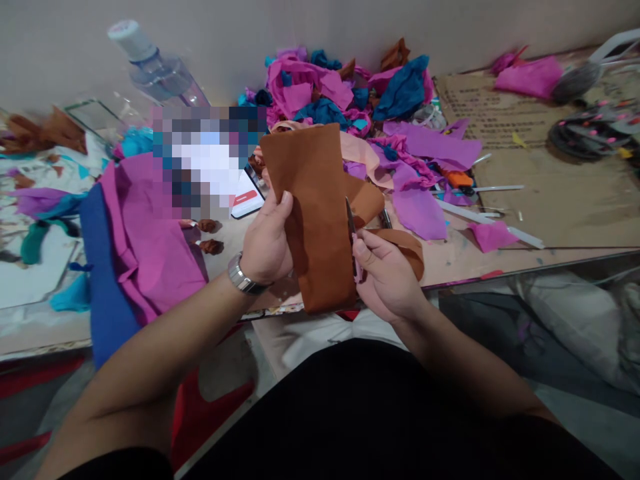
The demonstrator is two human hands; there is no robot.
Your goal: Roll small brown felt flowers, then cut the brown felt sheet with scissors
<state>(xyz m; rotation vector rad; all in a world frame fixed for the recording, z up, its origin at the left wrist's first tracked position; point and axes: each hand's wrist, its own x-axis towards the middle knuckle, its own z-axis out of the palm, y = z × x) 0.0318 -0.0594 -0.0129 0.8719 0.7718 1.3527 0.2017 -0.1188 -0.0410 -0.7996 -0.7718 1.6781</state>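
Note:
A folded piece of brown crepe paper or fabric [320, 227] stands upright in front of me, its exact material unclear. My left hand [267, 237] grips its left edge, thumb in front and fingers behind. At its right edge, my right hand [387, 273] is closed around the pink handles of small scissors [356, 257]. The dark blades point up along that edge. Behind my right hand lie curled brown strips [405, 247] on the table. Two small brown balled pieces [210, 247] sit left of my left hand.
A phone [250, 197] lies behind my left hand, partly pixelated. Pink sheets [150, 233] and a blue sheet [107, 280] hang over the table edge. Crumpled pink, teal and purple scraps [340, 87] pile at the back. A plastic bottle [160, 73] stands back left; cardboard [565, 193] lies right.

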